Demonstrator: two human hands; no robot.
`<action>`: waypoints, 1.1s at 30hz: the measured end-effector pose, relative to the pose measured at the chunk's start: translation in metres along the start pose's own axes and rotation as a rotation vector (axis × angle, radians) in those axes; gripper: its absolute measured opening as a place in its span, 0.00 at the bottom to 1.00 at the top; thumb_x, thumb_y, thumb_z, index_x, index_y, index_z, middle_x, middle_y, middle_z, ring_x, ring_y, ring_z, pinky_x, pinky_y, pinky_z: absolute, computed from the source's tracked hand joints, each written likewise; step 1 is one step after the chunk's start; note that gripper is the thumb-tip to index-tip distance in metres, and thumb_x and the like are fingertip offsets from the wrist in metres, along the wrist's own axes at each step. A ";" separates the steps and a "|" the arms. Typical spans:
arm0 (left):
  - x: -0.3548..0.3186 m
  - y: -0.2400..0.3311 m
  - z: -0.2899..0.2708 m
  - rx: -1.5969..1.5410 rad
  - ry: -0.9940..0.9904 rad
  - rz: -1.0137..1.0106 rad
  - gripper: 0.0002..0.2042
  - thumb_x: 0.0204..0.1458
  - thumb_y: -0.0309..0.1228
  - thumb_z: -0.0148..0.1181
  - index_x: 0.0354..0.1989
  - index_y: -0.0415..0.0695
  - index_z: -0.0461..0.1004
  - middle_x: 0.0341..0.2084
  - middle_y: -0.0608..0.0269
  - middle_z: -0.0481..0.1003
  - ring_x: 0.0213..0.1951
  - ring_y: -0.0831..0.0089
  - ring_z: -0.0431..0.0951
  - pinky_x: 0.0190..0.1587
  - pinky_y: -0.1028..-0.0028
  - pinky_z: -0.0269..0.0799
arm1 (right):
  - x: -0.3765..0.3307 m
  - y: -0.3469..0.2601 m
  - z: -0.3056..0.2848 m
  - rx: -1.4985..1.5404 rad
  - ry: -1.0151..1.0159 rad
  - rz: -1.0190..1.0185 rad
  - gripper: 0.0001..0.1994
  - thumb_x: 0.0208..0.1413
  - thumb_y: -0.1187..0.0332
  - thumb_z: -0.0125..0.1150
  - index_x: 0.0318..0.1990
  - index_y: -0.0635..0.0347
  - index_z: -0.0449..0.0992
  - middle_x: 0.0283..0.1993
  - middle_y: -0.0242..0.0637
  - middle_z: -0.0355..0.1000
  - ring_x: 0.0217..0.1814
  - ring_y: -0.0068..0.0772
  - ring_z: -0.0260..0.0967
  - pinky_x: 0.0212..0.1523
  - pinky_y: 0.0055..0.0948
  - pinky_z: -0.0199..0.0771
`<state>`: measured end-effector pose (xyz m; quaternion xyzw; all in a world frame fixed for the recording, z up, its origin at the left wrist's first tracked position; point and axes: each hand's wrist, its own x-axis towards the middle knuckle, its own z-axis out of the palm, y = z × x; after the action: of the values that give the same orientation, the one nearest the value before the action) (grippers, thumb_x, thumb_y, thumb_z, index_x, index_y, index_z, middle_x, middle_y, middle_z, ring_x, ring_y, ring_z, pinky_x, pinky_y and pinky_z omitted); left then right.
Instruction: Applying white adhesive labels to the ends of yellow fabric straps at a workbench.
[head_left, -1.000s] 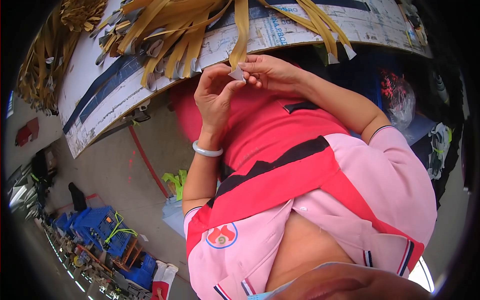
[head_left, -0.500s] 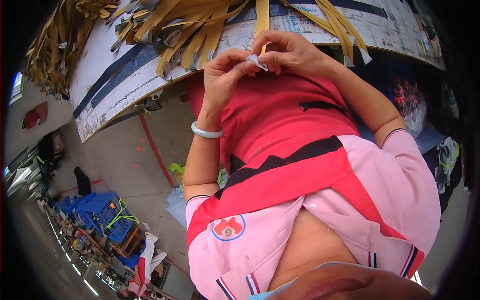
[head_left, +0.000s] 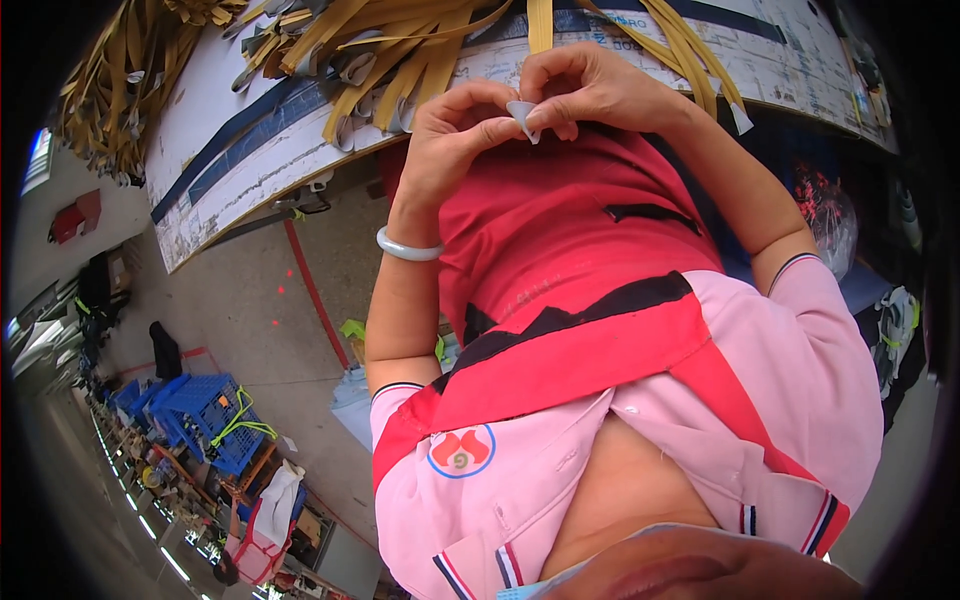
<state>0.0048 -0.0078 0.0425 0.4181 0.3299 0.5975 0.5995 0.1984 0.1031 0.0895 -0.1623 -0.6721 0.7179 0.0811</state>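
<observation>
A grey-white end piece (head_left: 522,117) of a yellow strap (head_left: 540,24) is pinched between my two hands, just off the table's near edge. My left hand (head_left: 462,135), with a pale bangle at the wrist, grips the end piece from the left with thumb and fingertips. From the right, my right hand (head_left: 598,92) closes thumb and forefinger on the same piece. The strap runs up from my fingers onto the table. Part of the join between strap and end piece is hidden by my fingers.
On the scuffed white table (head_left: 245,205) lies a pile of yellow straps (head_left: 390,60) with grey ends; more straps (head_left: 690,60) hang over the edge on the right. Another bundle (head_left: 130,90) hangs at far left. Blue crates (head_left: 212,415) and a person (head_left: 265,540) are lower left.
Both hands have shifted slightly upward, still pinching the strap end. The grey-white piece now shows wider and points downward. The person at lower left has changed position.
</observation>
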 end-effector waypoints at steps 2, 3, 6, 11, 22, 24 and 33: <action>-0.001 0.004 0.002 0.042 -0.038 -0.021 0.06 0.53 0.20 0.64 0.39 0.37 0.78 0.35 0.63 0.79 0.38 0.76 0.79 0.44 0.78 0.76 | -0.001 -0.002 0.000 -0.014 -0.006 -0.012 0.08 0.56 0.66 0.67 0.34 0.61 0.76 0.30 0.30 0.75 0.25 0.15 0.68 0.28 0.15 0.68; -0.001 0.003 0.003 0.042 -0.038 -0.022 0.06 0.53 0.20 0.64 0.39 0.37 0.78 0.35 0.63 0.79 0.38 0.76 0.79 0.44 0.78 0.76 | -0.001 -0.003 -0.001 -0.029 -0.011 -0.024 0.11 0.56 0.63 0.68 0.34 0.60 0.76 0.28 0.29 0.74 0.25 0.15 0.67 0.28 0.16 0.68; -0.003 -0.002 0.007 0.030 0.026 -0.023 0.06 0.51 0.19 0.66 0.38 0.37 0.78 0.36 0.64 0.79 0.39 0.77 0.78 0.45 0.78 0.75 | -0.002 -0.006 -0.006 -0.022 -0.021 0.035 0.11 0.56 0.63 0.68 0.32 0.60 0.74 0.28 0.29 0.74 0.23 0.15 0.68 0.27 0.16 0.68; -0.004 -0.005 0.012 -0.029 0.055 -0.006 0.08 0.50 0.18 0.67 0.38 0.37 0.78 0.35 0.65 0.79 0.39 0.79 0.78 0.45 0.79 0.75 | -0.002 -0.005 -0.007 -0.010 -0.030 0.033 0.11 0.56 0.64 0.68 0.30 0.59 0.72 0.27 0.29 0.73 0.22 0.15 0.68 0.25 0.15 0.68; -0.006 -0.017 0.029 0.954 0.464 0.378 0.07 0.53 0.18 0.65 0.31 0.42 0.72 0.22 0.71 0.72 0.27 0.79 0.76 0.30 0.80 0.74 | 0.016 0.036 0.026 -0.780 0.560 -0.500 0.08 0.53 0.72 0.64 0.34 0.61 0.70 0.32 0.38 0.67 0.29 0.35 0.67 0.31 0.30 0.69; -0.005 -0.003 0.037 0.238 0.339 0.184 0.11 0.51 0.17 0.65 0.40 0.41 0.72 0.26 0.68 0.72 0.28 0.78 0.77 0.30 0.80 0.76 | 0.019 0.046 0.013 -0.509 0.543 -0.446 0.06 0.57 0.73 0.63 0.38 0.61 0.72 0.31 0.33 0.69 0.31 0.26 0.69 0.33 0.26 0.70; -0.004 -0.002 -0.004 0.708 0.167 0.147 0.05 0.48 0.20 0.69 0.28 0.38 0.77 0.22 0.66 0.70 0.25 0.76 0.73 0.25 0.77 0.68 | 0.008 0.036 0.021 -0.086 0.417 -0.117 0.11 0.64 0.61 0.60 0.39 0.61 0.75 0.28 0.27 0.70 0.28 0.15 0.67 0.29 0.18 0.70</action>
<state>0.0017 -0.0111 0.0384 0.5720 0.5327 0.5200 0.3443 0.1877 0.0829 0.0542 -0.2712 -0.6792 0.6334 0.2529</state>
